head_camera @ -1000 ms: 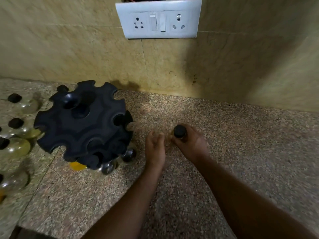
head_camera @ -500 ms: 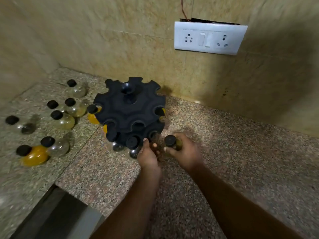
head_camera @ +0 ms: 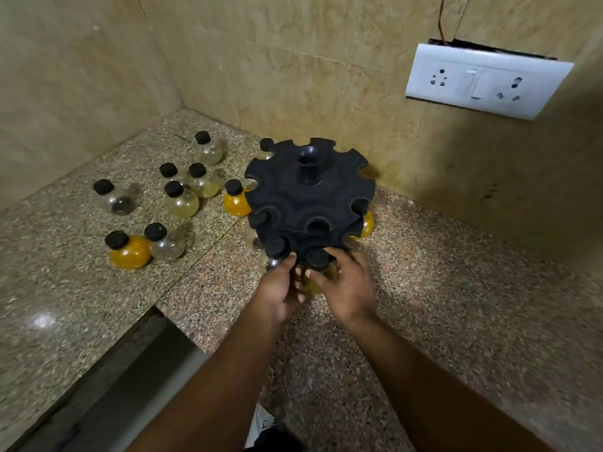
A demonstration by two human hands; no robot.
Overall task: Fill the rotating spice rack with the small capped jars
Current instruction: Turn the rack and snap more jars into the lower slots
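Note:
A black two-tier rotating spice rack (head_camera: 310, 197) stands on the granite counter, with notched slots around its rims. My right hand (head_camera: 346, 288) grips a small round jar with a black cap (head_camera: 317, 258), its neck pressed against a front slot of the lower tier. My left hand (head_camera: 280, 288) rests beside it, fingertips touching the rack's lower rim next to a seated capped jar (head_camera: 275, 247). A few other jars hang in the rack, one yellow at the right (head_camera: 367, 223).
Several loose capped jars stand on the counter to the left, some clear (head_camera: 177, 200), some yellow (head_camera: 129, 251). Tiled walls meet in a corner behind. A white socket plate (head_camera: 483, 81) is on the right wall. The counter's front edge (head_camera: 182, 324) steps down at lower left.
The view has swung left and down. My right hand has carried the jar from the open counter up to the rack's front slot, and my left hand has come to the rack's rim.

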